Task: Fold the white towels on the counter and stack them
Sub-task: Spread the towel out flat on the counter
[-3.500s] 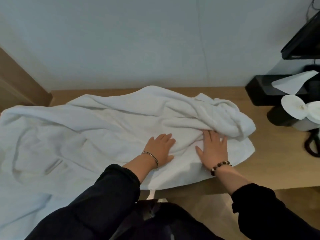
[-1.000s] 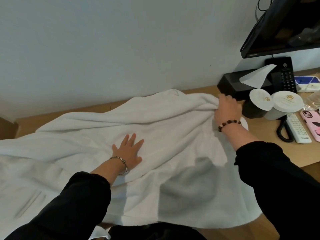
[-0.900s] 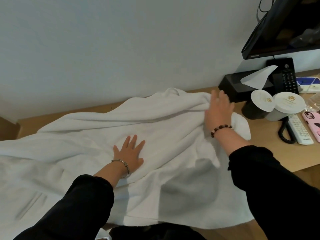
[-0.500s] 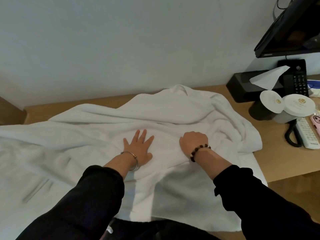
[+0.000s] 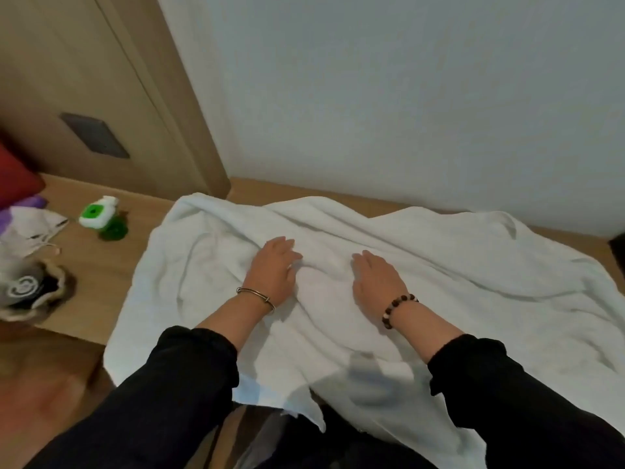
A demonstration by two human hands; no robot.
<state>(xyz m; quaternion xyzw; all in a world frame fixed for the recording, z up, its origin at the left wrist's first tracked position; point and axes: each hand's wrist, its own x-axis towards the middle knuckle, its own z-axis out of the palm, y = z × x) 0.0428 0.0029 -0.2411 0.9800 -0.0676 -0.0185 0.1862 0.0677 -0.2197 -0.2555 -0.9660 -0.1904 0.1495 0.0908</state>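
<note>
One: Two hands are being pressed onto the white towel [image 5: 439,282], is that so?

Other: Yes. The left hand [image 5: 274,269] is being laid flat on a ridge of cloth, fingers straight and close together, thumb out to the side. The right hand [image 5: 377,282] is being rested palm down just beside it, fingers likewise straight and together. Nothing is being pinched or gripped.

One: Where is the towel being kept?

Other: It is being spread, rumpled and unfolded, across the wooden counter [image 5: 101,265]. Its far edge is lying near the wall, and its near edge is being let hang over the counter's front, between the black sleeves.

One: Is any writing being shown?

Other: None that can be read. A green-and-white bottle [image 5: 98,214] is being seen on the counter to the left of the towel, apart from it. A green patch is being shown on it, but any letters are being lost to blur. A dark bag [image 5: 30,291] at the left edge is being marked by a white round emblem, also too blurred to be read.

One: What is being worn at the wrists?

Other: A thin metal bangle [image 5: 257,295] on the left, and a bracelet of dark and pale beads [image 5: 399,308] on the right.
</note>
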